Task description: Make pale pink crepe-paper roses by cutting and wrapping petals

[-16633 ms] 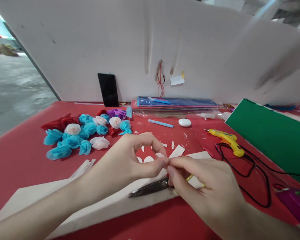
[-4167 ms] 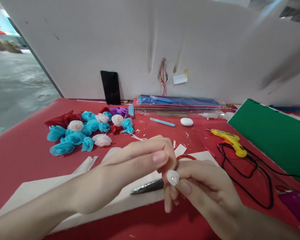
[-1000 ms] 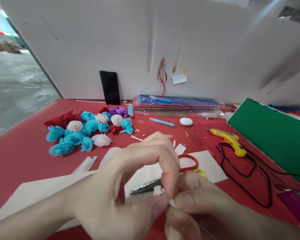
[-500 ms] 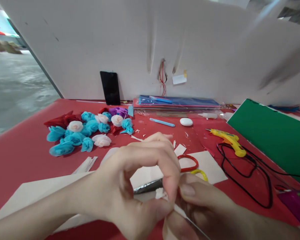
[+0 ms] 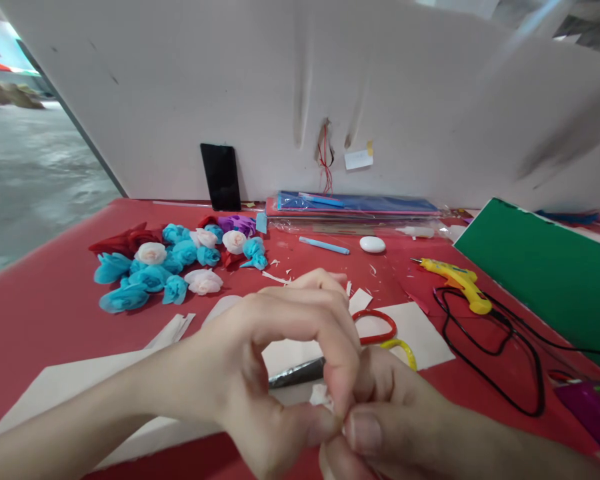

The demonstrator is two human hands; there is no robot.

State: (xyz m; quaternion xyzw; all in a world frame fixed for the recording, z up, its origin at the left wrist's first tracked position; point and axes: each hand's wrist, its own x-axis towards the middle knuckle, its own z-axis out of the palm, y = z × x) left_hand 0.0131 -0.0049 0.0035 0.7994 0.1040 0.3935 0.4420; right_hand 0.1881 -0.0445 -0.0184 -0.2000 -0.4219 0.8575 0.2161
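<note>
A small crumpled piece of pale pink paper [image 5: 321,395] pokes out above the pinched thumb and forefinger of my left hand [image 5: 280,353]. Just below it, my right hand [image 5: 400,417] pinches the lower end of the same piece, its thumb touching my left fingertips. Most of the held piece is hidden by fingers. Behind my hands lie scissors with a red and yellow handle [image 5: 396,328]; their dark blade shows through the gap in my left hand. Pale paper sheets [image 5: 45,407] lie under the left forearm and beyond the right hand.
Blue, white, red and purple paper flowers [image 5: 150,277] are heaped at the left. A yellow glue gun [image 5: 455,280] with a black cord lies right. A green board [image 5: 540,280], a white egg-shaped object [image 5: 373,245], a blue pen [image 5: 324,245] and a propped phone [image 5: 221,177] stand or lie around.
My right hand has turned and its thumb has moved down and left against my left fingertips. The thin strip that ran to the lower right is now hidden. My left hand has barely moved.
</note>
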